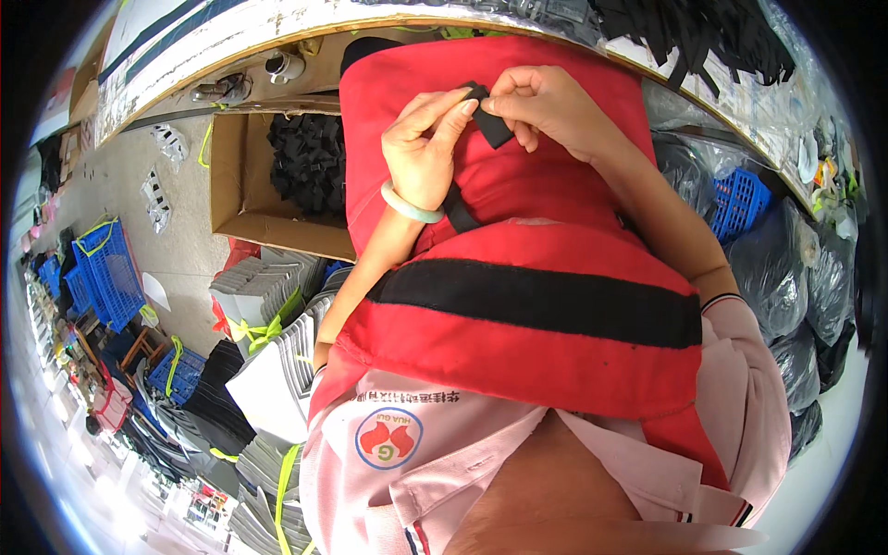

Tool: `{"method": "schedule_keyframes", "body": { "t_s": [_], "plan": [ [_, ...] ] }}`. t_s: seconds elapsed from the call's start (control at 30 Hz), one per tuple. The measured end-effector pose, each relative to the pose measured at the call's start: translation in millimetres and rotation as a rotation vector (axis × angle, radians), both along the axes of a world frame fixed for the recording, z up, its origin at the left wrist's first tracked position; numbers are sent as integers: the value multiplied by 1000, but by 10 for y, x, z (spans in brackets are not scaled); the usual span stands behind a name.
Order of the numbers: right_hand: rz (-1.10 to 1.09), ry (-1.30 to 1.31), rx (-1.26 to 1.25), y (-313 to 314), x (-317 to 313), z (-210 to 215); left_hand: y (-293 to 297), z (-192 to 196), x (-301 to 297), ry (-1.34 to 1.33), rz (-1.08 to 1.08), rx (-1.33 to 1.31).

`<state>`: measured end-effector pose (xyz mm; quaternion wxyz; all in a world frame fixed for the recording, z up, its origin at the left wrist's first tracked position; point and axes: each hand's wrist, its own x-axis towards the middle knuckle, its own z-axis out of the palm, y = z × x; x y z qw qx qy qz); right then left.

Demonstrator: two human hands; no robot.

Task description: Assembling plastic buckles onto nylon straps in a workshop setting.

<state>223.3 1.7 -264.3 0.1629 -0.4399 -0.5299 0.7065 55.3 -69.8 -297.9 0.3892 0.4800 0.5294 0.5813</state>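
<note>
My left hand [425, 148], with a pale green bangle [410, 203] on its wrist, pinches a short black strap piece [494, 130] between thumb and forefinger. My right hand [550, 109] meets it from the other side, its thumb and fingertips closed on the same strap piece. The piece is held above a red apron [564, 194] spread over my lap; its lower end hangs free. Fingers cover part of it, so its upper end is partly hidden. Beside my left forearm stands an open cardboard box [236, 176] holding many small black pieces [308, 159].
A work table [176, 69] curves across the far side, with black strips [698, 37] piled at its right. Stacked grey sheets [277, 370] tied with yellow-green bands stand at my left. Blue baskets [111, 273] sit farther left; black plastic bags [768, 268] lie at my right.
</note>
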Motion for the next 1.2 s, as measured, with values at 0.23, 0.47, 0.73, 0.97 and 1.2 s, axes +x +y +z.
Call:
{"method": "schedule_keyframes", "body": {
  "t_s": [0.23, 0.47, 0.73, 0.97, 1.2],
  "plan": [
    [38, 30, -48, -13, 42, -76, -11, 8, -12, -286, -14, -174],
    [-132, 120, 53, -103, -41, -86, -6, -1, -44, -395, -57, -137],
    [119, 85, 36, 24, 95, -39, -115, 62, -84, 107, -104, 35],
    [1, 208, 157, -32, 12, -98, -148, 144, -141, 64, -155, 64],
    [-54, 362, 88, -117, -224, -262, -387, 484, -435, 98, -262, -141]
  ]
}}
